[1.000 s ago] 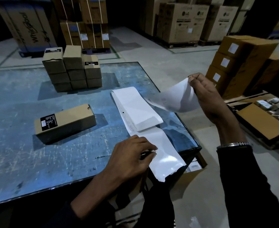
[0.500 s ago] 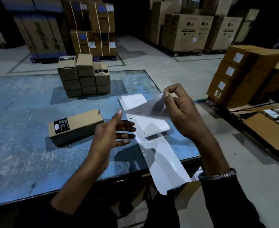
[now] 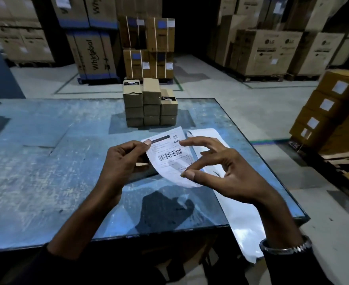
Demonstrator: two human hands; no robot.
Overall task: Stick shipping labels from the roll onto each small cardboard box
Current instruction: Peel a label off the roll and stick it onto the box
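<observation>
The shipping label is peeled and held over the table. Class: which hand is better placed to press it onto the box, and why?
Right. The left hand pinches the shipping label at its top corner, so it must keep holding. The right hand touches it only with spread fingertips, freer to press.

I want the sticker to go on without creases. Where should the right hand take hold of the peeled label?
Probably at the lower right edge of the label, coming in from the right. The left hand already pinches the upper left corner, and the sheet curls down loose toward the right hand, whose fingers hover there, so opposite holds could pull it flat.
</observation>
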